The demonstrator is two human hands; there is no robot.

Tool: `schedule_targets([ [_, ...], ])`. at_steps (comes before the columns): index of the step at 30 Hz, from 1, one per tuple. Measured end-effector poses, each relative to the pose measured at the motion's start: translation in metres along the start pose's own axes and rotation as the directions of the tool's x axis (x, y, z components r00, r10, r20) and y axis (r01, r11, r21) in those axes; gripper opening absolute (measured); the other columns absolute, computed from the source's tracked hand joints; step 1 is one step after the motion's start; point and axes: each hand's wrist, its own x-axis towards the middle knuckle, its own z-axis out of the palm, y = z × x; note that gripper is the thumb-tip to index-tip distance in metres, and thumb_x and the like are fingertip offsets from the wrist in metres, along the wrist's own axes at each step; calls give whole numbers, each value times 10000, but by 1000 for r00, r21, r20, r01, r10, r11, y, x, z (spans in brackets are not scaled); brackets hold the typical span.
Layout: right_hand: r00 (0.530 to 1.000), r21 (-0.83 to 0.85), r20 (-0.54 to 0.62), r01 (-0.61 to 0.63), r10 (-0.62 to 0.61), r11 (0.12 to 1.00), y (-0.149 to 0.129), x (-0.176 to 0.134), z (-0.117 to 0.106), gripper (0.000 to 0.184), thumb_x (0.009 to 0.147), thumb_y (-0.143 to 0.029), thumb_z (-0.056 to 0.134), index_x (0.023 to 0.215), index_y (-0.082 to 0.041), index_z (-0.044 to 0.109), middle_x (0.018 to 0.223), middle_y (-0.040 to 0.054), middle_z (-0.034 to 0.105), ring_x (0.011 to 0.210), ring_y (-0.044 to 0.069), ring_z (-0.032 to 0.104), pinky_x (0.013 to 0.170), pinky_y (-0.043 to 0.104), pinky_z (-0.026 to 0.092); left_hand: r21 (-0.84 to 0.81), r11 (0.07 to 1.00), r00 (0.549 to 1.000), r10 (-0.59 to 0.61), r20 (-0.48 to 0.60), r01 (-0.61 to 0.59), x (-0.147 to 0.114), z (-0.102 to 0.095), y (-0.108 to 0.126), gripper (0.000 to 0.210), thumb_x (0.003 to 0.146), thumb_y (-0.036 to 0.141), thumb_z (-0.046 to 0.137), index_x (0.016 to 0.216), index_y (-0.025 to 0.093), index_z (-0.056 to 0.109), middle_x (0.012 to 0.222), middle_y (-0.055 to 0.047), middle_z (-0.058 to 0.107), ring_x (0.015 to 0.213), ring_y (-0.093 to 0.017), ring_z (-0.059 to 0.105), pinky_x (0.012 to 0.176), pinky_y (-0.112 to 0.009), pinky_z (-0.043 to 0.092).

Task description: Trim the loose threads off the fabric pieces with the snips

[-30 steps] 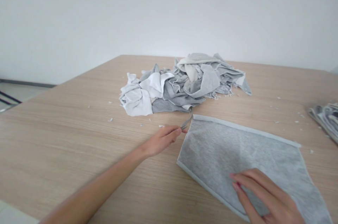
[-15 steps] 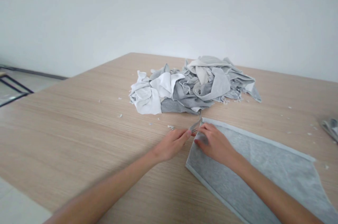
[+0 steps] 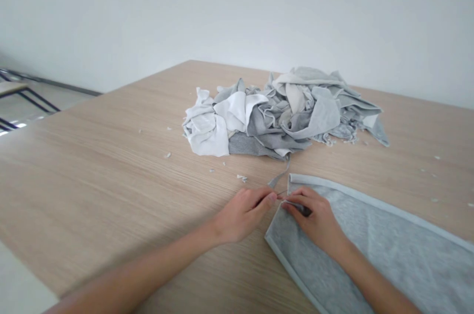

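Note:
A flat grey cloth (image 3: pixel 392 240) with paler edge bands lies on the table at the right. Thumb and fingers of my right hand (image 3: pixel 314 217) pinch its near left edge, which is bunched and slightly raised there. My left hand (image 3: pixel 248 213) is closed just left of that edge, thumb against forefinger. A thin line, perhaps thread, spans the small gap between both fingertips; what the left fingers hold is hidden. A narrow grey fabric strip (image 3: pixel 282 174) runs from the cloth pile down behind my left fingers.
A heap of crumpled grey and white cloths (image 3: pixel 274 116) lies behind my hands. Small white scraps (image 3: pixel 242 177) are scattered over the wooden table (image 3: pixel 122 166). A plain wall (image 3: pixel 237 13) stands behind it, and dark-framed furniture (image 3: pixel 22 94) is at the far left.
My right hand has shifted slightly down and now bunches the cloth's edge. My fingertips are a little farther apart, with a thin line between them. The view has moved slightly.

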Motion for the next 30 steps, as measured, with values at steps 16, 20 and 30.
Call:
schedule_targets([
  [16, 980, 316, 79, -199, 184, 928, 8, 5, -11, 182, 921, -317, 652, 982, -237, 804, 975, 52, 805, 892, 221, 744, 807, 341, 577, 240, 953, 978, 204, -46, -187, -6, 11, -3, 375, 1036, 328, 468, 1365, 216, 607, 1103, -95, 757, 937, -216, 723, 762, -297, 542],
  [20, 964, 366, 93, -265, 248, 892, 9, 5, -9, 183, 904, -332, 672, 950, -215, 804, 883, 50, 805, 769, 199, 740, 703, 308, 581, 393, 895, 964, 256, -70, -209, -6, 13, -7, 379, 1017, 326, 500, 1359, 199, 601, 1027, -94, 758, 829, -199, 724, 682, -276, 533],
  [30, 952, 416, 173, -303, 253, 857, 6, 8, -16, 165, 900, -316, 675, 935, -226, 809, 843, 26, 788, 754, 179, 701, 693, 287, 516, 595, 752, 905, 415, -95, -283, -1, 19, -20, 391, 1019, 340, 541, 1373, 180, 584, 824, -47, 691, 605, -133, 627, 551, -236, 476],
])
